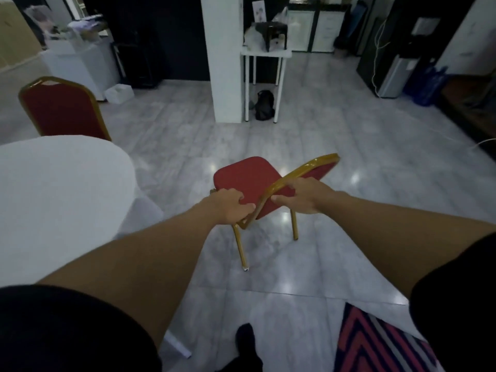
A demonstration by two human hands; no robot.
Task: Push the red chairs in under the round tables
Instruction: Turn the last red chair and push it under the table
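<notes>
A function hall or dining room, seen through my head camera.

I saw a round table (53,189) under a white cloth, with red padded chairs on gold metal frames, one (63,111) behind that table and another (249,178) out on the floor (349,157) of glossy grey tiles. Behind stood a white pillar (224,57), a small white side table (265,53) piled with clutter, white cabinets (314,28) and what looked like a water dispenser (397,73); a striped rug (375,342) lay near my feet.
</notes>
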